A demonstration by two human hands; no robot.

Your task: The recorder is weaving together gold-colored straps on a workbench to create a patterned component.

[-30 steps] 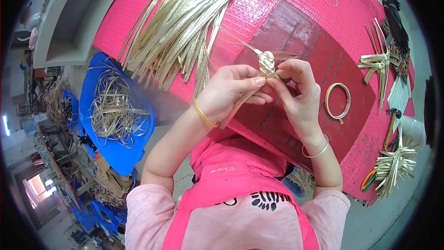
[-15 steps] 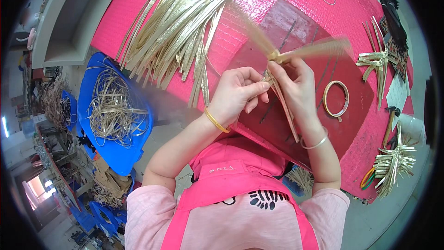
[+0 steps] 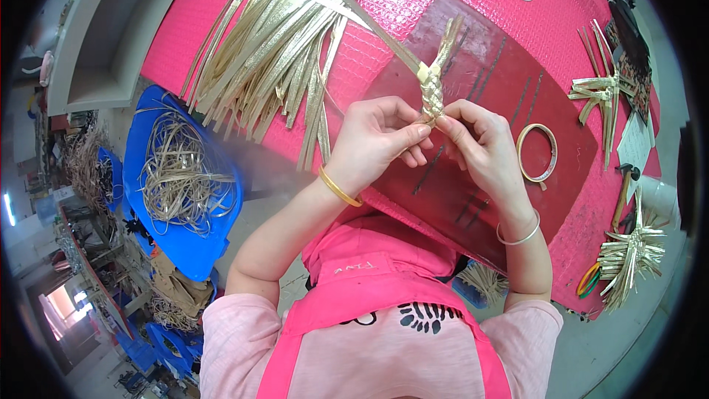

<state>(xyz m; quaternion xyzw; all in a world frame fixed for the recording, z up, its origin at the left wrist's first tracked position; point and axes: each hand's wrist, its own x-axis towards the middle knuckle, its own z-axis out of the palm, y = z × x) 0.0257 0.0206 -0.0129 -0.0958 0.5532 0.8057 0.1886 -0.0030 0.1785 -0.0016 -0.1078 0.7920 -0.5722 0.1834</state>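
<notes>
A short gold braid (image 3: 430, 91) stands between my hands, woven from flat metallic strips. Its lower end is pinched by the thumb and fingers of my left hand (image 3: 382, 133) and of my right hand (image 3: 484, 140), their tips almost meeting. Loose strips (image 3: 377, 26) run from its upper end, a long one toward the upper left and a short bundle upward. Beneath the hands lies a dark red board (image 3: 509, 103) with dark lines on it. A roll of tape (image 3: 537, 154) rests on the board beside my right hand.
A heap of gold strips (image 3: 273, 44) covers the table's upper left. A blue bag (image 3: 214, 244) of tangled strips sits lower left. Woven gold pieces (image 3: 602, 89) (image 3: 634, 255), a hammer (image 3: 624, 192) and coloured rings (image 3: 588, 281) lie along the right side.
The braid has turned upright and shows its woven face. Its loose strips, blurred and spread before, now point upward and upper left. My right hand has moved lower, to the braid's lower end.
</notes>
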